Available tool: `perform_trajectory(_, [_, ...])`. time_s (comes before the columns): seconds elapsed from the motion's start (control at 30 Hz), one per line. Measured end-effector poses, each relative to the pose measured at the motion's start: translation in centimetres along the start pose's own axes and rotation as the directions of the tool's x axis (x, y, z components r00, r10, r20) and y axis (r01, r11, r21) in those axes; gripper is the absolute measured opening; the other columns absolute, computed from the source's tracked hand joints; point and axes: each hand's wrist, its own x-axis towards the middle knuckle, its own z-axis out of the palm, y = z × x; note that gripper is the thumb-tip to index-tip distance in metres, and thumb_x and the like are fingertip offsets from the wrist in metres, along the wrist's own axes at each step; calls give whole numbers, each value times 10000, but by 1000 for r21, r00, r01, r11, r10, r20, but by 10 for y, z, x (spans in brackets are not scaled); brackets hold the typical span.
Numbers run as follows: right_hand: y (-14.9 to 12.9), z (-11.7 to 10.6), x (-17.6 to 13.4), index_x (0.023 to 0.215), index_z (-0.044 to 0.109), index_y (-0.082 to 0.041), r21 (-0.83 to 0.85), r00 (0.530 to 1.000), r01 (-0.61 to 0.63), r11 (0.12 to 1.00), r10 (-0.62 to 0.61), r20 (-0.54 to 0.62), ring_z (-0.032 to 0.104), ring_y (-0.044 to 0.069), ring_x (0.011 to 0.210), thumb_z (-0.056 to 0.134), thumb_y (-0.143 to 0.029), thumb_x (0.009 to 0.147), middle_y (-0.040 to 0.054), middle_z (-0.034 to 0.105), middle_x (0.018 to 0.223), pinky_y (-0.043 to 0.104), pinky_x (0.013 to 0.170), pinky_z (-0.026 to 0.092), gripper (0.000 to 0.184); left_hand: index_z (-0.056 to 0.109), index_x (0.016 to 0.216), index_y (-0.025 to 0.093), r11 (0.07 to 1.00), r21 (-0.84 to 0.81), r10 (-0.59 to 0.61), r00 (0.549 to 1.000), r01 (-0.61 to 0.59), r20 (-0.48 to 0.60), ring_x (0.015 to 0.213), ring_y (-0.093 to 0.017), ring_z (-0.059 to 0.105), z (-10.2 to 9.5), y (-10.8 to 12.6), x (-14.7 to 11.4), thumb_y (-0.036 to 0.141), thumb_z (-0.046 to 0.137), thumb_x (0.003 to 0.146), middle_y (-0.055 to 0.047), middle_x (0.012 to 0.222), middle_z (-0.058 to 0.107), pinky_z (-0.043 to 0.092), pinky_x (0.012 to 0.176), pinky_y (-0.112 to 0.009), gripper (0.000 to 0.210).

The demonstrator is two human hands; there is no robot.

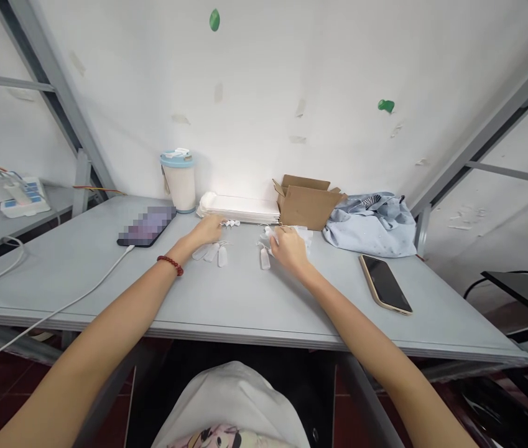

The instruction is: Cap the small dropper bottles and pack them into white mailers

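Note:
At the table's middle my left hand (206, 229) has its fingers drawn together beside several small white pieces (232, 223). Just below it lie white tags (222, 256) with thin strings. My right hand (290, 247) is curled, thumb toward the left, over more white bits and strings; whatever its fingertips grip is too small to make out. Next to its thumb lies another white tag (265, 258), flat on the table. Clear plastic (304, 235) shows behind the right knuckles.
Along the wall stand a blue-lidded cup (180, 185), a stack of white flat packs (244, 206), an open cardboard box (309, 206) and a folded light-blue cloth (372, 229). A charging phone (147, 226) lies left, another phone (385, 283) right. A white cable (84, 294) crosses the left side.

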Motion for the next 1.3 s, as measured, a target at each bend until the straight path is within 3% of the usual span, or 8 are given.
perform_trajectory(0.13, [-3,6,-2,1053,616,-91,-11,987,104,995,-104,-119,449,316,1060,474,-178,869,194,582,1130,417,835,399,248,704,977,121,999,-39,20,1000,-19,24,1053,-248,602,4,0,2,71,413,652,-119,1088,691,429,955,-327,439])
perform_trajectory(0.23, [-14,8,-7,1167,568,-86,49,943,289,956,-276,-184,421,309,1092,468,-224,889,192,528,1219,435,889,390,326,707,934,101,1000,-30,-4,1000,5,21,1020,-264,612,3,0,3,76,411,652,-149,1050,695,447,911,-326,410])
perform_trajectory(0.4, [-44,11,-24,1268,505,-128,136,824,567,813,-560,-89,433,269,1068,382,-377,947,178,525,1207,415,899,384,425,709,781,115,1000,-28,-12,999,13,48,801,-243,638,-2,4,-2,96,416,658,-121,805,717,470,756,-304,319])
perform_trajectory(0.53, [-56,15,-34,1303,486,-193,123,773,625,771,-633,35,432,273,1072,339,-491,940,168,503,1226,428,891,366,492,703,688,129,999,-51,0,998,3,65,667,-193,605,-6,9,-7,133,442,678,-74,685,697,452,680,-264,261])
perform_trajectory(0.77, [-56,14,-34,1308,481,-232,106,792,587,803,-596,130,452,264,1012,300,-523,940,148,530,1132,439,881,334,503,737,827,143,998,-43,-33,998,36,62,719,-192,620,-8,11,-8,132,490,637,-69,763,726,454,690,-246,312])
perform_trajectory(0.97, [-55,14,-35,1208,553,-191,96,800,575,812,-583,139,461,272,1013,323,-501,942,155,534,1123,439,872,337,469,750,796,162,999,-22,-35,998,36,53,787,-235,649,-3,9,-6,155,515,635,-89,815,735,469,714,-272,285])
perform_trajectory(1.13, [-50,15,-34,1153,573,-181,79,841,514,854,-520,149,481,257,974,370,-444,944,146,538,1099,419,850,344,392,740,820,167,998,-13,-59,998,60,36,795,-233,652,-2,10,-7,121,510,633,-80,829,734,470,710,-263,300])
perform_trajectory(1.3, [-40,9,-28,1113,605,-197,90,870,452,887,-461,173,499,236,955,429,-365,939,120,573,1038,400,851,324,299,698,984,100,994,-45,-98,995,97,-28,879,-248,645,-8,20,-7,139,475,698,-122,961,718,469,785,-298,365])
